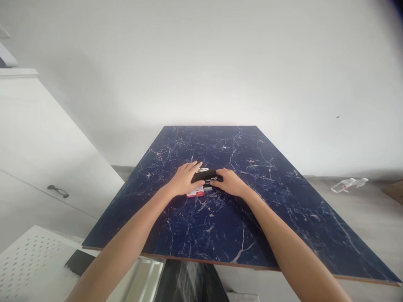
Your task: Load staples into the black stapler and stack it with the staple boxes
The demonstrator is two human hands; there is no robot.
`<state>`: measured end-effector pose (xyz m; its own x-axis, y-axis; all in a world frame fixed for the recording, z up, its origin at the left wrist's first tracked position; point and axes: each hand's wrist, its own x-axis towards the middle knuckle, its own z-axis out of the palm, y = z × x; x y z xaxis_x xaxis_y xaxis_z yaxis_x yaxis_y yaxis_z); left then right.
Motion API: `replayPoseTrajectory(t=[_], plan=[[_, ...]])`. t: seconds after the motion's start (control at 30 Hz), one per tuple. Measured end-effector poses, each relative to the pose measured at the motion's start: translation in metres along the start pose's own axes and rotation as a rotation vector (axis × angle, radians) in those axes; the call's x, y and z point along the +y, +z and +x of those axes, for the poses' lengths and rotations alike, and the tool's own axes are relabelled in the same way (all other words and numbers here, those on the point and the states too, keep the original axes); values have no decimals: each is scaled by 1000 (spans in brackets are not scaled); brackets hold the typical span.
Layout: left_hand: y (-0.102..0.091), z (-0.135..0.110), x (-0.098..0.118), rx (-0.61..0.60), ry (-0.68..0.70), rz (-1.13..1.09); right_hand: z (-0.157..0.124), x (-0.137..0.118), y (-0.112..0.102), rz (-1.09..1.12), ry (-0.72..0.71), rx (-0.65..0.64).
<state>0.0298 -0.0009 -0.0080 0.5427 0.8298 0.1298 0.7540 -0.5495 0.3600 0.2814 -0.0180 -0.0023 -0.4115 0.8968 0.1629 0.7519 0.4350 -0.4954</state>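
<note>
A black stapler (206,175) lies sideways near the middle of the blue marbled table (220,235), with some metal showing along its near side. My left hand (185,178) holds its left end, thumb along the near side and fingers stretched over the far side. At the right end, my right hand (231,181) grips it between bent fingers and thumb. A small red and white box (195,193) lies flat just in front of the stapler, partly under my left hand. Behind the stapler, a pale printed piece (202,170) shows in part.
A white cabinet (47,138) with a dark handle (58,191) stands to the left. Below it is a white perforated surface (30,256). A clear plastic bottle (344,184) lies on the floor at the right. The pale wall (208,63) rises behind the table.
</note>
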Motion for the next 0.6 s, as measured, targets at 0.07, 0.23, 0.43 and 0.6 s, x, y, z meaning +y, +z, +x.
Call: replayPoseTrajectory(t=[0.07,0.23,0.43,0.6], plan=[[1,1,0,9,4,1,0,6,-7,7,-7,-31],[-5,-1,0,-21,-7,-3,-8,34,-38,16,64,-113],[-37,-14,-8,-92,-7,-148,-16,21,-50,-37,86,60],[-38,-14,-16,-126,-36,-119,-15,-17,-21,-30,-49,-90]])
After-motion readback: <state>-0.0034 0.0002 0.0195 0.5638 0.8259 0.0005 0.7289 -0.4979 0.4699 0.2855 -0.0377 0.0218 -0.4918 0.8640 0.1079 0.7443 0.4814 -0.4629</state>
